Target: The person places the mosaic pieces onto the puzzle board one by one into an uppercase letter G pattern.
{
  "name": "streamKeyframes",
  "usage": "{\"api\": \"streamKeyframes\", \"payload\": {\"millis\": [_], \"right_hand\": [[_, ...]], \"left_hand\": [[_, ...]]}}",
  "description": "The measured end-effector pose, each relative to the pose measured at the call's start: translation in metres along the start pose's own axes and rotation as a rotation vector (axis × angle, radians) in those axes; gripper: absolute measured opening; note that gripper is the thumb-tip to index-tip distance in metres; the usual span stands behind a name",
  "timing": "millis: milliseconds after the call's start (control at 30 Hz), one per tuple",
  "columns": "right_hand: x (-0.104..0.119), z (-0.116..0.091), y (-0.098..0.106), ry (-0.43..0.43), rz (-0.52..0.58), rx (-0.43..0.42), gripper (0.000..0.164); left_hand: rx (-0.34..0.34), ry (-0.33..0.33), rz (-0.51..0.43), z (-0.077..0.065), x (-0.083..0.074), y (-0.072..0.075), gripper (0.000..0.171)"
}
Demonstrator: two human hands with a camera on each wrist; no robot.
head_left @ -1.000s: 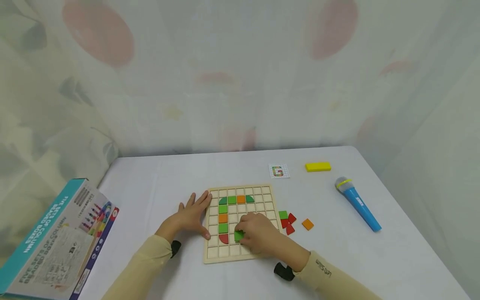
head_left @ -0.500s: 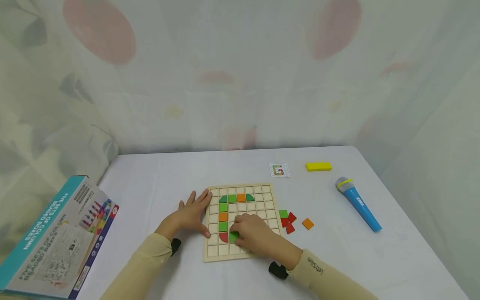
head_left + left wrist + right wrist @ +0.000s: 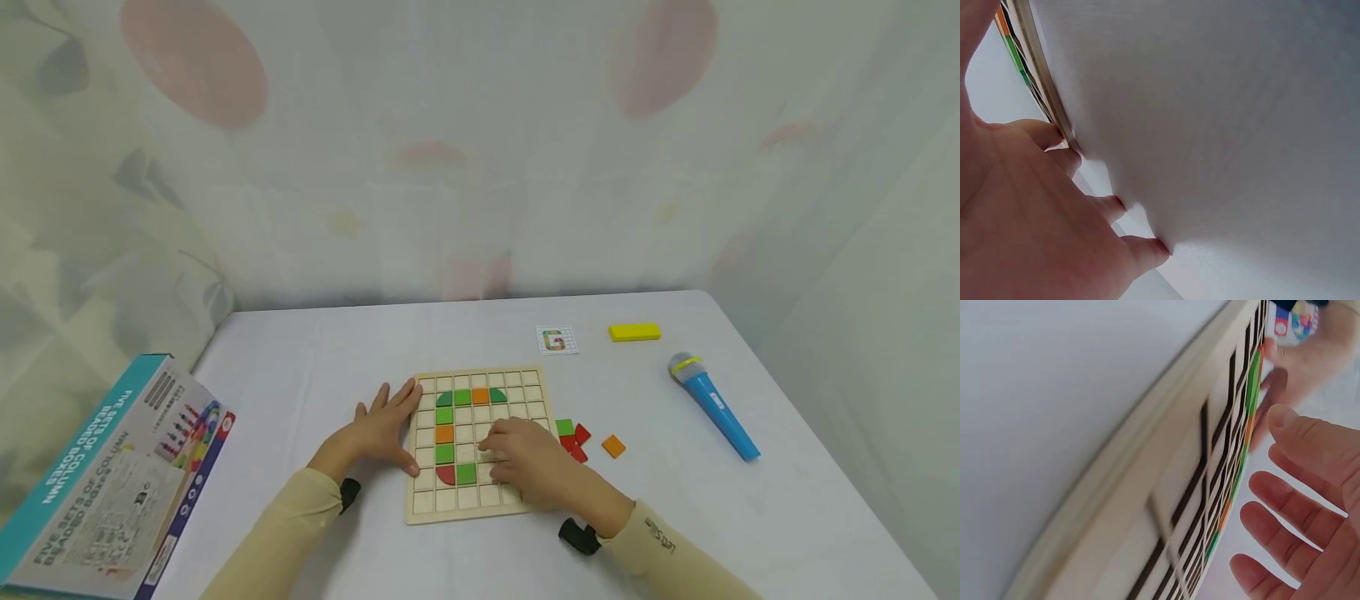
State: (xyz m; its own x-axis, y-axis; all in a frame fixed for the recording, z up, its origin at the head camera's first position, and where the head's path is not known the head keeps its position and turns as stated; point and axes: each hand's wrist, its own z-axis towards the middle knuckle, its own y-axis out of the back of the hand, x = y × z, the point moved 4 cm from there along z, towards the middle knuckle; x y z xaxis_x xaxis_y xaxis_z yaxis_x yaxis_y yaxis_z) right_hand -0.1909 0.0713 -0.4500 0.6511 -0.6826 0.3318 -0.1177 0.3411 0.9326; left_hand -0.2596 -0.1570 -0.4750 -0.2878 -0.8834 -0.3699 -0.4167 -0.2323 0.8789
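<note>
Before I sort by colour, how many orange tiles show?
3: the far orange tile and the left-column orange tile on the board; the loose orange tile on the table, right of it. The right hand may hide others.

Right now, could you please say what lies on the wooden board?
Green, orange and red tiles lie on the wooden board; the right hand hides part of it from above.

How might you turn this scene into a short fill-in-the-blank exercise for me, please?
The left hand touches the wooden board along its ____ edge.
The rounded tile beside the lowest green square is ____.
The block between the card and the microphone is ____.
The loose tile farthest right is ____.

Missing words: left; red; yellow; orange.
</note>
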Motion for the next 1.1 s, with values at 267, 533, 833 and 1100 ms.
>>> {"api": "streamKeyframes", "payload": {"millis": [267, 533, 833, 1100], "right_hand": [[-0.029, -0.021, 0.015, -0.081, 0.006, -0.057, 0.03], [-0.07, -0.052, 0.034, -0.222, 0.016, -0.101, 0.032], [-0.105, -0.092, 0.05, -0.414, 0.001, 0.0, 0.035], [-0.111, -0.103, 0.045, -0.378, -0.04, 0.075, 0.03]], "left_hand": [[0.0, 0.013, 0.007, 0.0, 0.002, -0.002, 0.133], [0.007, 0.018, -0.011, 0.0, 0.003, -0.004, 0.135], [0.006, 0.014, -0.007, 0.001, 0.0, -0.001, 0.134], [0.01, 0.016, -0.004, 0.001, -0.001, 0.001, 0.135]]}}
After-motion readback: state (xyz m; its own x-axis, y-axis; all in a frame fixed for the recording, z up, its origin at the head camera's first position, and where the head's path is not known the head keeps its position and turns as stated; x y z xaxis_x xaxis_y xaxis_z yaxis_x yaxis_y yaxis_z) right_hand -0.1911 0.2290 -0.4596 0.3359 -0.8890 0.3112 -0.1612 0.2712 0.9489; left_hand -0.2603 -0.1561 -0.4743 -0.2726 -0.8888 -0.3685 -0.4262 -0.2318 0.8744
